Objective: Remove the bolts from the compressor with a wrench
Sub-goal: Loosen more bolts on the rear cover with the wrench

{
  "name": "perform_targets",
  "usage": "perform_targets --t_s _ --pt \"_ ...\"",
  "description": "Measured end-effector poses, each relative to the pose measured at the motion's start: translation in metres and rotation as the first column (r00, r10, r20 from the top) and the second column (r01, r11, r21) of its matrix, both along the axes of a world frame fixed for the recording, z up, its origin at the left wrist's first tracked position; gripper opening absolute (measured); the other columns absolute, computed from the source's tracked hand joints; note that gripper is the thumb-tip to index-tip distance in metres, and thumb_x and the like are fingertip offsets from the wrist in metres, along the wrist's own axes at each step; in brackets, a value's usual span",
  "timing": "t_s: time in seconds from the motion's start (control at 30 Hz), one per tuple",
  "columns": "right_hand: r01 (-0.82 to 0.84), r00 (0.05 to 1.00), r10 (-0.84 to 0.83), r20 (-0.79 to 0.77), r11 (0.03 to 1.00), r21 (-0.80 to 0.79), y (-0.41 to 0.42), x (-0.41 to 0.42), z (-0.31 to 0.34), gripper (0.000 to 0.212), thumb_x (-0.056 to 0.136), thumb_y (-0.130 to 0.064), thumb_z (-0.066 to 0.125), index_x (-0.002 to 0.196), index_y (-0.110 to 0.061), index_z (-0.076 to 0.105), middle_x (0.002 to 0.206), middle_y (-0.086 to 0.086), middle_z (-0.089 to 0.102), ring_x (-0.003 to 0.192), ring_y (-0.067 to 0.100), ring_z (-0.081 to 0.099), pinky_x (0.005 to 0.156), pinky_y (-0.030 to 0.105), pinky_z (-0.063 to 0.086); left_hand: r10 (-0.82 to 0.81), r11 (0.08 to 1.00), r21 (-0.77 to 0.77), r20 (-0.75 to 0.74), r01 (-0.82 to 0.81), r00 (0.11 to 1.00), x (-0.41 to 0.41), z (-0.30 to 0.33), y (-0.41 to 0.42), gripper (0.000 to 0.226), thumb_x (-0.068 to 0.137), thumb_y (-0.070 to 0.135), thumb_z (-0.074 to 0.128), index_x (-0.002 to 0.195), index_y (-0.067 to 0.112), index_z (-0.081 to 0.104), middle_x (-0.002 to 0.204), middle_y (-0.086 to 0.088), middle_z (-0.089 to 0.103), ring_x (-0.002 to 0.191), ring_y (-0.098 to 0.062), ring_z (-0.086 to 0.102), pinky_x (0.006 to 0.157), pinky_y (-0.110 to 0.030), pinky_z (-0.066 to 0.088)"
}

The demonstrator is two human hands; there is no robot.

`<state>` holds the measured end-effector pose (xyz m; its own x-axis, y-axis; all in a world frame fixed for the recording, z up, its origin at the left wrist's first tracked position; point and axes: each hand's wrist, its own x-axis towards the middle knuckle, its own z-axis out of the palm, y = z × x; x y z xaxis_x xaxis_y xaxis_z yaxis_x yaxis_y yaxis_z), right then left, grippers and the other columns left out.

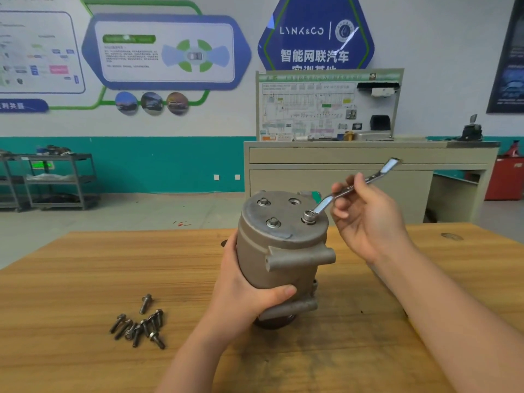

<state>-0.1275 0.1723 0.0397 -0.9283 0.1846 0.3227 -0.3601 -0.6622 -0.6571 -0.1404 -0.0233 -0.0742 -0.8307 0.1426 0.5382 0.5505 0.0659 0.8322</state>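
Wood worktop point(85, 265) carries the compressor point(283, 251), upright, likely heavy, rigid cast metal, so I wrap left hand point(243, 290) fingers around its body while right hand point(365, 219) fingers pinch the wrench point(351, 188) mid-shank, ring on a bolt point(309, 217).

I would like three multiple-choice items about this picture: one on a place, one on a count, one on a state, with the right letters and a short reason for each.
1. Where do the loose bolts lie on the table?
A. left of the compressor
B. right of it
C. on top of it

2. How many bolt heads on the compressor top have no wrench on them?
A. none
B. two
C. five

3. What does the right hand do?
A. rests flat
B. holds the wrench
C. picks a bolt

Key: 1 A, pile beside the left hand; 2 B, two show bare; 3 B, fingers pinch the handle.
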Motion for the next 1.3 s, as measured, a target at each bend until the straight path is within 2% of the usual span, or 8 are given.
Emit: perform_targets --t_s 0.1,0.3,0.43,0.6,0.77,0.93,1.0,1.3 --pt "-0.091 0.993 0.086 -0.078 0.994 -0.062 0.001 0.002 -0.004 0.026 0.104 -0.020 0.035 0.089 -0.011 0.054 0.070 0.009 0.066 0.050 0.012 0.056 0.044 0.019 0.044 -0.007 1.000 -0.007 0.010 0.007 1.000 0.000 0.000 -0.002 0.117 0.040 0.054 0.095 0.135 0.052 0.028 0.130 0.027 0.053 0.123 0.003 0.051 0.096 -0.020 0.043" --pt "0.147 0.965 -0.161 -0.205 0.986 -0.083 -0.011 0.025 -0.020 0.022 0.105 -0.016 0.033 0.091 -0.012 0.049 0.073 0.006 0.070 0.059 0.013 0.064 0.053 0.020 0.051 -0.004 1.000 -0.021 0.013 0.005 1.000 0.002 0.002 -0.002 0.118 0.042 0.052 0.095 0.137 0.052 0.026 0.132 0.027 0.051 0.124 0.004 0.050 0.099 -0.022 0.042" --pt "0.116 0.971 -0.148 -0.190 0.978 -0.172 -0.007 0.027 -0.007 0.023 0.106 -0.014 0.031 0.093 -0.011 0.049 0.077 0.007 0.072 0.063 0.014 0.066 0.058 0.021 0.052 -0.003 1.000 -0.025 0.025 0.003 1.000 0.002 0.002 -0.002 0.117 0.041 0.052 0.095 0.136 0.054 0.026 0.132 0.027 0.052 0.124 0.004 0.050 0.100 -0.023 0.043" --pt "0.267 0.946 -0.256 -0.200 0.963 0.028 -0.015 0.016 0.007 0.024 0.107 -0.015 0.029 0.089 -0.011 0.045 0.066 0.005 0.067 0.048 0.013 0.057 0.046 0.021 0.044 0.016 1.000 -0.008 0.020 -0.016 1.000 0.004 0.001 -0.001 0.118 0.039 0.056 0.095 0.136 0.050 0.029 0.132 0.025 0.054 0.124 0.002 0.051 0.099 -0.020 0.045" --pt "0.697 0.627 -0.558 -0.543 0.714 0.072 -0.020 0.012 -0.004 0.013 0.104 -0.019 0.038 0.092 -0.021 0.041 0.069 -0.004 0.066 0.043 0.008 0.055 0.042 0.021 0.042 0.183 0.983 -0.004 -0.031 -0.183 0.983 0.011 -0.003 0.014 0.118 0.039 0.057 0.094 0.137 0.054 0.029 0.134 0.026 0.050 0.126 0.001 0.048 0.104 -0.032 0.042" --pt "0.849 0.358 -0.459 -0.813 0.522 0.080 -0.010 0.009 -0.015 0.006 0.101 -0.038 0.047 0.096 -0.036 0.049 0.073 -0.006 0.060 0.051 0.008 0.060 0.048 0.026 0.048 0.421 0.904 -0.057 -0.059 -0.425 0.905 0.021 -0.001 0.039 0.126 0.036 0.066 0.088 0.144 0.043 0.026 0.134 0.026 0.041 0.129 -0.001 0.040 0.107 -0.032 0.040" --pt "0.905 0.280 -0.408 -0.869 0.415 0.097 -0.003 0.005 -0.019 0.017 0.101 -0.036 0.048 0.090 -0.024 0.053 0.071 -0.004 0.057 0.053 0.011 0.060 0.049 0.033 0.049 0.475 0.875 -0.071 -0.070 -0.479 0.877 0.023 0.000 0.045 0.127 0.035 0.068 0.083 0.145 0.039 0.025 0.134 0.023 0.040 0.129 -0.002 0.038 0.105 -0.028 0.037" --pt "0.914 0.312 -0.350 -0.883 0.363 0.179 0.003 -0.003 -0.022 0.020 0.100 -0.034 0.051 0.092 -0.016 0.055 0.069 0.005 0.059 0.056 0.014 0.062 0.049 0.037 0.051 0.489 0.868 -0.071 -0.062 -0.492 0.870 0.030 0.000 0.047 0.130 0.035 0.071 0.078 0.148 0.034 0.023 0.136 0.018 0.037 0.129 -0.001 0.033 0.090 -0.009 0.027"
